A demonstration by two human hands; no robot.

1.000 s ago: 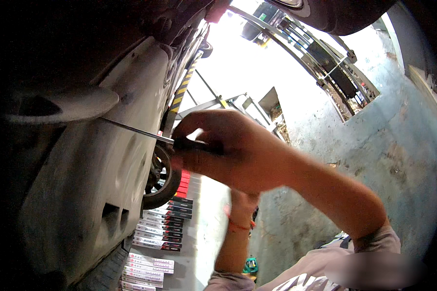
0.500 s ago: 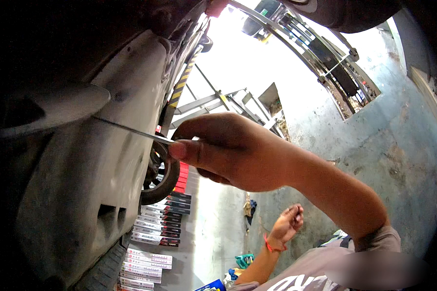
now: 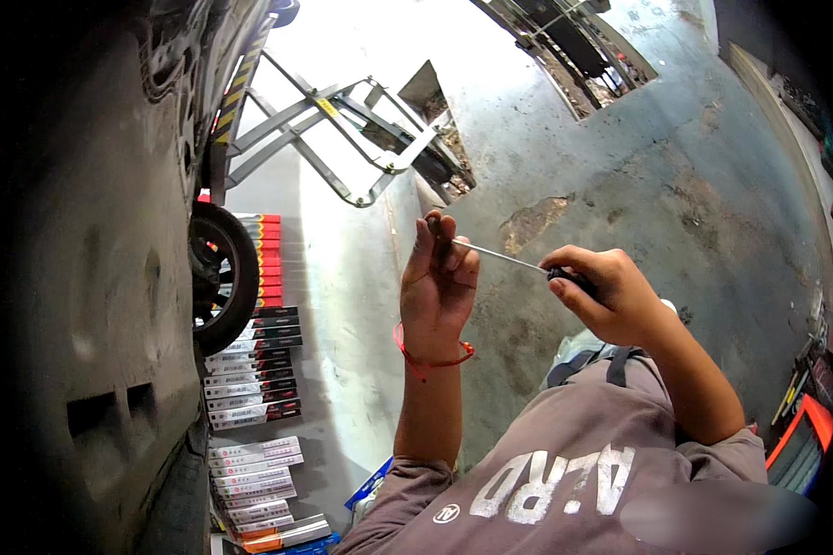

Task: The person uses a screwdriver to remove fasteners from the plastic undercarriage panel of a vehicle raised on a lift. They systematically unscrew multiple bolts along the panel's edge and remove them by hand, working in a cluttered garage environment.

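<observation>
My right hand is wrapped round the dark handle of a screwdriver, its thin metal shaft pointing left. The shaft's far end reaches the fingers of my left hand, which is raised palm toward me with a red string bracelet on the wrist. Between the left thumb and fingertips sits a small dark piece, too small to name. Left of both hands, and apart from them, is the dusty grey underside panel of a raised car.
A car wheel hangs beside the panel. Below it stand stacked boxes, black, white and red. A scissor lift frame rises at the back, near a floor pit. An orange-edged rack stands at the right.
My right hand has drawn the screwdriver away from the car's underside and down to the right. My left hand has come up to meet the screwdriver's tip. The view has shifted rightward.
</observation>
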